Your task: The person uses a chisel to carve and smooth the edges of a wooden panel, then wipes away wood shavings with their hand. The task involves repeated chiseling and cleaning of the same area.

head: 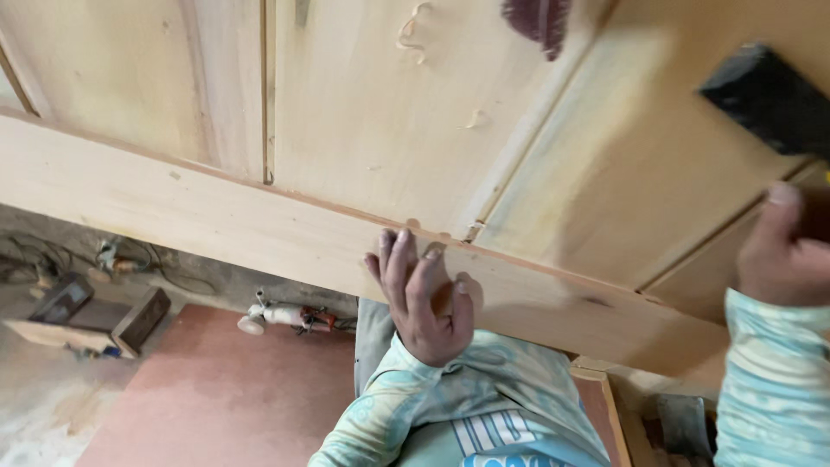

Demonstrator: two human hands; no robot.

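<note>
A long pale wooden plank [199, 212] runs slantwise across the view on top of light wooden panels [372, 112]. My left hand [421, 298] presses flat against the plank's near face, fingers spread upward. My right hand [782, 251] is at the right edge, closed around the handle of a dark tool whose black blocky head [769, 99] hovers over the panels at the upper right. The handle itself is mostly hidden by my fingers. Both my sleeves are light green and patterned.
Below the plank lies a reddish-brown board [225, 389] on a dusty floor. A small power tool [281, 316] rests at its far edge, and a wooden box with tools [82, 316] and cables sits at the left. Wood shavings [413, 30] lie on the panels.
</note>
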